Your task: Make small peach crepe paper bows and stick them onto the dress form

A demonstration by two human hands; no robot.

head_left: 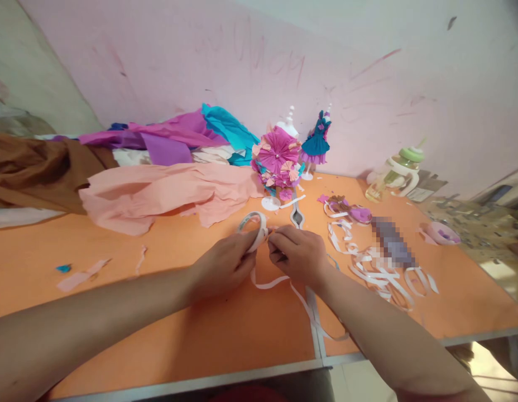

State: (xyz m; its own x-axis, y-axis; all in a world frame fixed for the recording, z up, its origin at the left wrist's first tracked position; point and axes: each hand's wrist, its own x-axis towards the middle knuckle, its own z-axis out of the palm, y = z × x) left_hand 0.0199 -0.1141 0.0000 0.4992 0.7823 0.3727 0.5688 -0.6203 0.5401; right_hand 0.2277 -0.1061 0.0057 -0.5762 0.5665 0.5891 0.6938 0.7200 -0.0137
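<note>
My left hand (223, 261) grips a roll of white tape (261, 237) from below, thumb and fingers closed around its lower part. Close beside it, my right hand (300, 252) has its fingertips pinched together near the edge of the roll. What lies between those fingertips is too small to make out. A thin white strip (267, 286) curls on the orange table (225, 346) below my hands and runs under my right wrist. Just beyond the roll stands a small dress form (288, 127) covered in pink and magenta paper flowers (277, 149).
Peach crepe paper (175, 192) and brown crepe paper (41, 173) lie at the left. A second small form wears a teal dress (315, 142). Curled white strips (378, 273) lie at the right, near a green-lidded bottle (395, 173) and a small bowl (443, 233).
</note>
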